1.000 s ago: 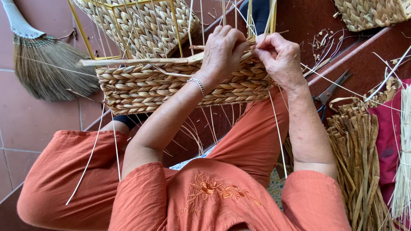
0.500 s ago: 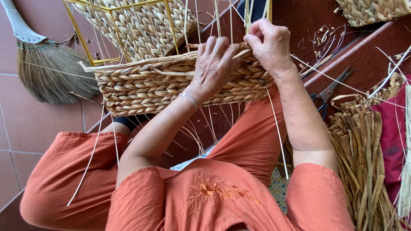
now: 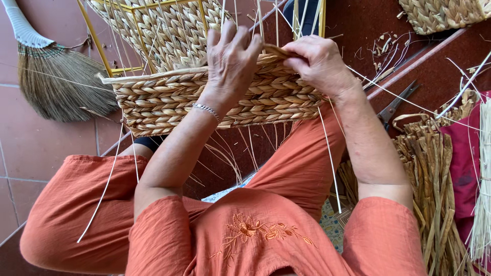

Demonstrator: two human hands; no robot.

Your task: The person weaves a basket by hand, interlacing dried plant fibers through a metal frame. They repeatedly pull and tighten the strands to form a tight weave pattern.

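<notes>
Both hands crowd the woven basket's top edge, broom nearby.

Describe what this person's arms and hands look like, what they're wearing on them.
Both arms are bare from short, loose orange sleeves of a top with embroidery on the chest. The left hand has a thin silver chain bracelet at the wrist. The right hand shows no jewellery or gloves.
</notes>
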